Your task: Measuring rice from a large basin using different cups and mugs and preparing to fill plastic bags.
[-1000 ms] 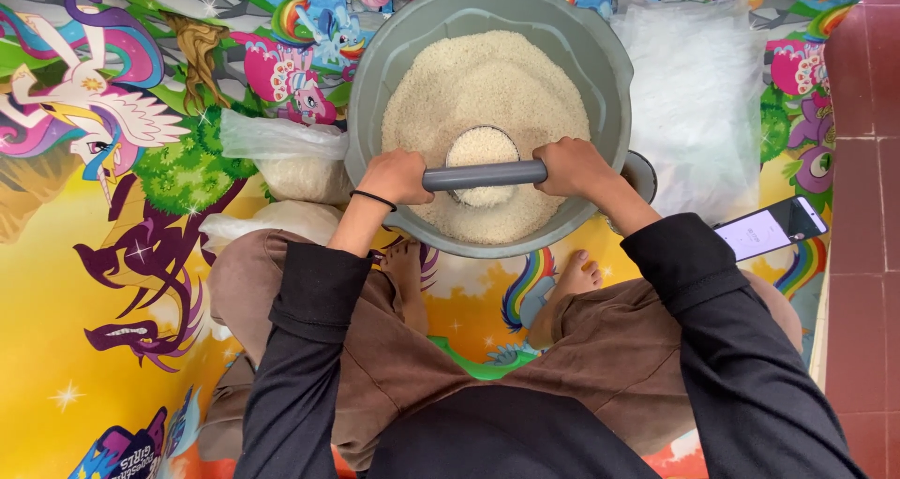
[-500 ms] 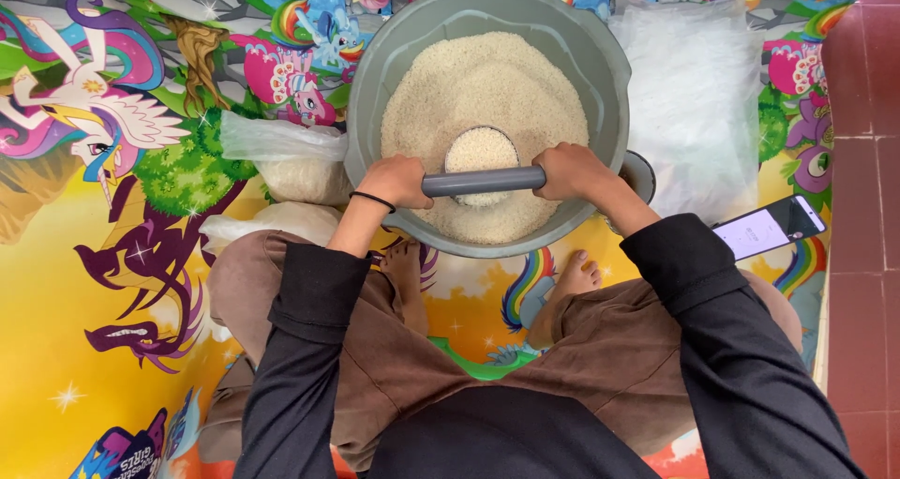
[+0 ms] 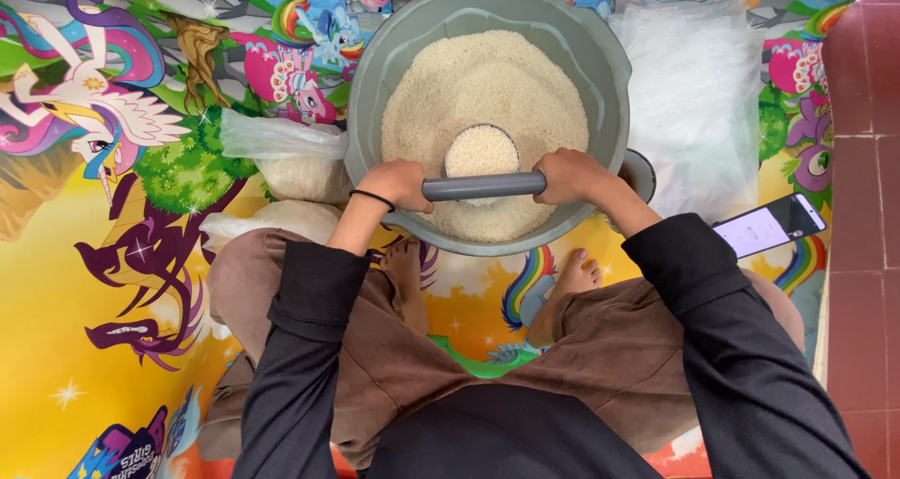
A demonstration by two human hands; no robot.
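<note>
both sets of fingers are curled shut round a grey pipe (image 3: 483, 187), the left hand (image 3: 398, 183) on its left end and the right hand (image 3: 572, 176) on its right end, so the pipe lies level across the near side of the basin (image 3: 607, 76). the pipe rests over the near rim of a round cup (image 3: 481, 152) heaped with rice, and the cup sits sunk in the mound of rice (image 3: 487, 76) that fills the grey basin. a thin black band (image 3: 373, 197) circles the left wrist, and both arms wear dark sleeves. just left of the basin lie two clear bags of rice (image 3: 295, 165), one touching the basin's wall and the other nearer, against the person's knee. to the right of the basin is a stack of empty clear bags (image 3: 694, 95), and a small dark lid or dish (image 3: 642, 172) pokes out from under the basin's right edge. nearer, on the right, a phone (image 3: 771, 225) lies with its screen lit beside the right sleeve. the person sits cross-legged, bare feet (image 3: 572, 277) tucked under the basin's near rim, on a bright cartoon mat (image 3: 84, 254); red tiles (image 3: 867, 160) run down the far right.
</note>
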